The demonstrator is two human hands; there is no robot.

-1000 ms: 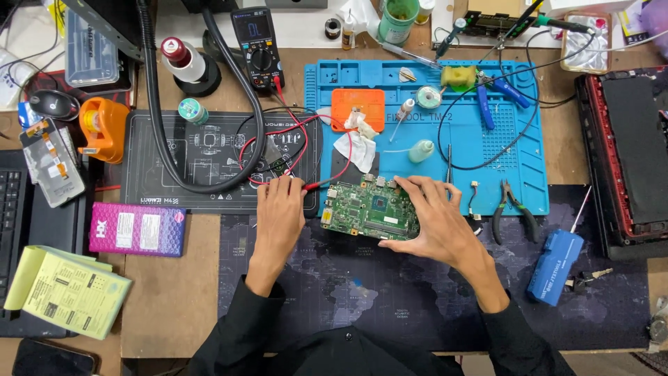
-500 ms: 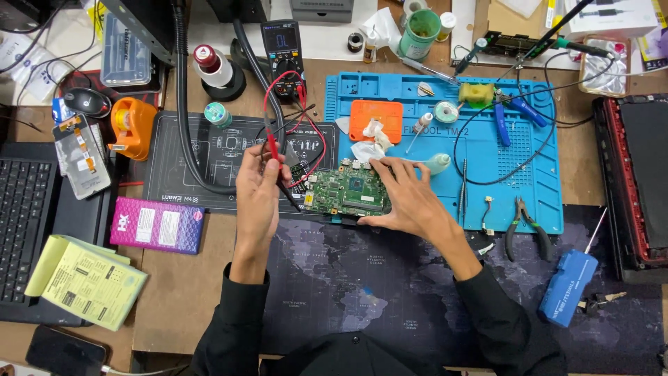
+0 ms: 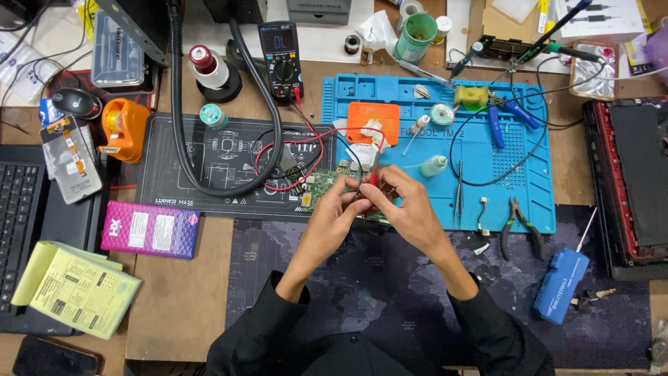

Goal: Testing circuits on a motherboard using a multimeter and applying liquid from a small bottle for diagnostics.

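Far left: black keyboard [image 3: 14, 230] at the bench edge, yellow notepad [image 3: 73, 289] lying partly over its lower corner; above them a small phone-like board [image 3: 69, 160] and an orange tape dispenser [image 3: 125, 129]; pink-purple box [image 3: 149, 230] flat on the wood just below the black work mat [image 3: 209, 157]; thick black hose [image 3: 209, 188] loops across that mat; multimeter [image 3: 282, 59] stands above it, red lead wire [image 3: 278, 163] running from it down toward the hands; left hand [image 3: 334, 212] comes up from the black sleeve, fingers curled and pinching a probe, tips right at the green circuit board [image 3: 320, 186]; board lies at the seam between black mat and blue silicone mat [image 3: 487, 181], mostly covered by both hands; right hand [image 3: 407, 209] touching the left, fingers closed around the red probe [image 3: 374, 177] held near-upright over the board; cannot tell whether the probe tip touches the board; orange pad [image 3: 372, 118] on the blue mat just above the hands; small white bottle [image 3: 433, 166] lying right of the fingers; yellow sponge [image 3: 472, 97] near the mat's top edge; blue-handled cutters [image 3: 504, 118] beside it; black pliers [image 3: 522, 226] at the mat's lower right corner; blue screwdriver case [image 3: 560, 285] on the dark desk mat, well apart from the hands; opened laptop base with red edge [image 3: 626, 181] at far right.
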